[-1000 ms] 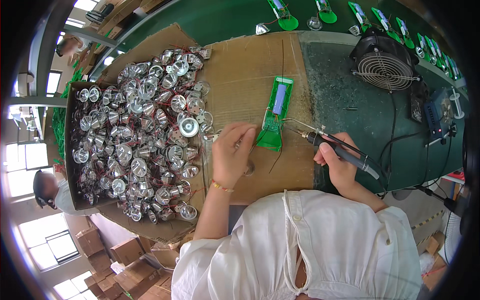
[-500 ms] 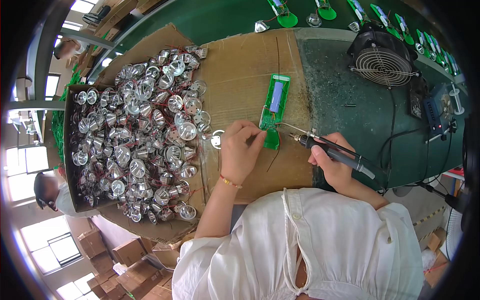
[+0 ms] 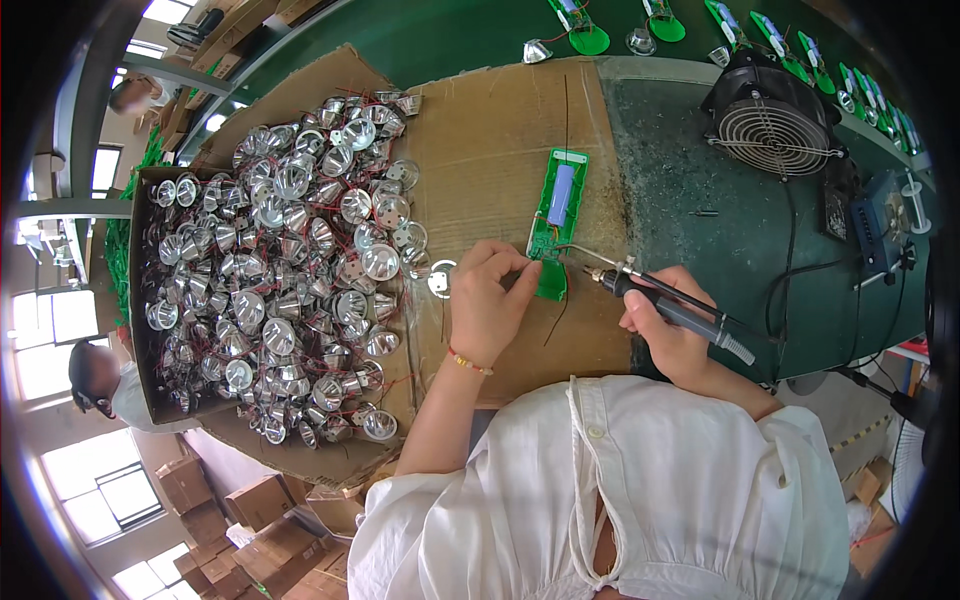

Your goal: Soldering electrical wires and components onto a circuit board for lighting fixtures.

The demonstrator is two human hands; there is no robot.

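A long green plastic housing (image 3: 552,212) lies on the cardboard, with a purple-blue battery cell (image 3: 562,190) in it and a small green circuit board (image 3: 543,245) near its lower end. My left hand (image 3: 490,300) is closed in a pinch at the left edge of that end; whatever is between the fingertips is too small to make out. Beside this hand, a silver reflector cup (image 3: 439,279) shows partly. My right hand (image 3: 668,325) grips a soldering iron (image 3: 655,304) with a thin metal tube alongside. Its tip points left toward the board; whether they touch cannot be told.
Left of the cardboard sheet (image 3: 480,130), an open box (image 3: 145,290) spills many silver reflectors (image 3: 290,180) with red wires. A black fan (image 3: 768,125) and a blue soldering station (image 3: 880,225) stand at right. More green housings (image 3: 590,38) line the far edge. Two people are at left.
The whole view has shifted slightly to the right. Both hands, the soldering iron and the housing keep nearly the same places relative to each other.
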